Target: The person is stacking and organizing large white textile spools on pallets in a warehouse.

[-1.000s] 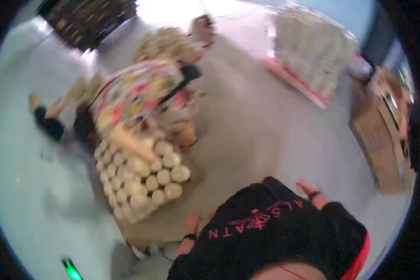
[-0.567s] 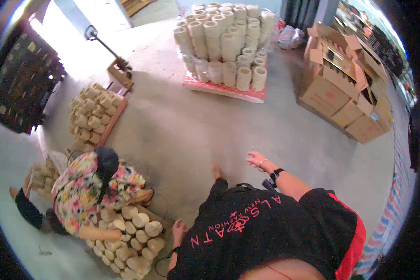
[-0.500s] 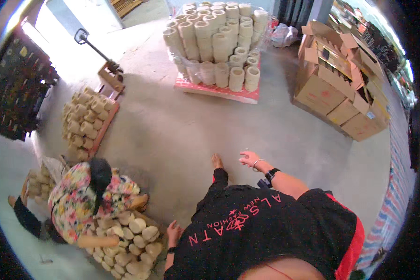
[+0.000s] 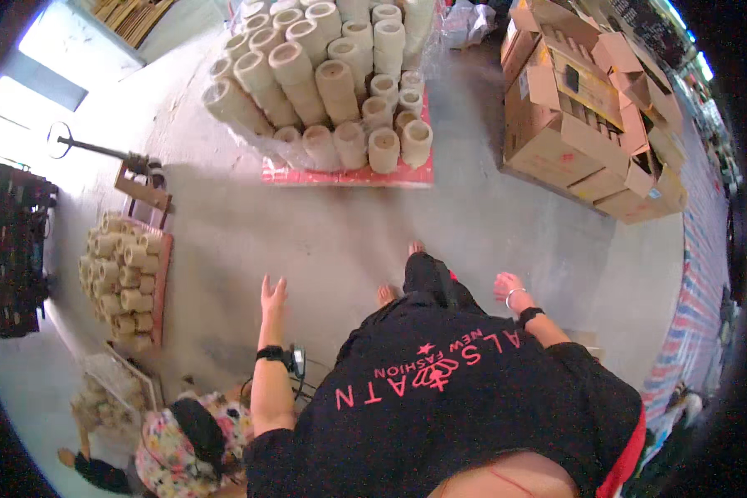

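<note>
Both my hands empty, held out over the concrete floor [image 4: 324, 241].

My left hand [image 4: 272, 296] is raised with fingers spread, holding nothing; my right hand [image 4: 506, 286] hangs loosely open at my side, also holding nothing. Ahead of me a red pallet [image 4: 349, 175] carries upright cream yarn cones [image 4: 324, 79]. Stacked cardboard boxes [image 4: 581, 124] stand to the right. A smaller pallet of cones [image 4: 120, 278] lies to the left, with a pallet jack [image 4: 133, 170] just beyond. A person in a floral top [image 4: 183, 448] crouches at lower left.
</note>
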The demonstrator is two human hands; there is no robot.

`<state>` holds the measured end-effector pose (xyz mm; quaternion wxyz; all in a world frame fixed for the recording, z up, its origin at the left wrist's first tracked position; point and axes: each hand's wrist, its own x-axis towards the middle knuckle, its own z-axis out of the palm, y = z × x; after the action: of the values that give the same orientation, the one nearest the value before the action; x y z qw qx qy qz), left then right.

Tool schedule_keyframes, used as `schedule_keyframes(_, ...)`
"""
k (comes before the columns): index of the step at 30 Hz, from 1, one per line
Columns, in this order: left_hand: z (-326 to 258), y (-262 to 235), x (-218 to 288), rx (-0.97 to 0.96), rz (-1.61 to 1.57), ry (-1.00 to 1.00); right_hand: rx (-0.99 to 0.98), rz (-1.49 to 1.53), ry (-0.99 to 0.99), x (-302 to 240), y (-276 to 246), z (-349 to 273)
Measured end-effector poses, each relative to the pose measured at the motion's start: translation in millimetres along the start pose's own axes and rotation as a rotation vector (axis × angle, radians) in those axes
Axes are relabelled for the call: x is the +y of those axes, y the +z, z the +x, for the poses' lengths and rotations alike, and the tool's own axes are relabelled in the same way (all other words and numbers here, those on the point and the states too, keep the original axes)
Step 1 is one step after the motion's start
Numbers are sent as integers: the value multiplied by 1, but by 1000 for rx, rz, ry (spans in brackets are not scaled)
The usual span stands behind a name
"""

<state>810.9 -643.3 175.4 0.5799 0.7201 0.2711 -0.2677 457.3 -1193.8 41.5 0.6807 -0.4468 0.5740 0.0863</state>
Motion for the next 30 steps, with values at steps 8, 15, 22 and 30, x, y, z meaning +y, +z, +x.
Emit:
schedule_keyframes(8, 45, 184, 129, -243, 87, 73, -122, -44, -146, -157, 111, 101)
schedule_keyframes(15, 63, 216, 174, -166, 35, -123, -367, -151, -224, -375, 269, 136)
schedule_keyframes(22, 165, 201, 298, -202, -78, -36, -563, 13, -12, -444, 431, 146)
schedule_keyframes(30, 292, 208, 425, -356, -153, 156, -740, 269, 208, -428, 577, 171)
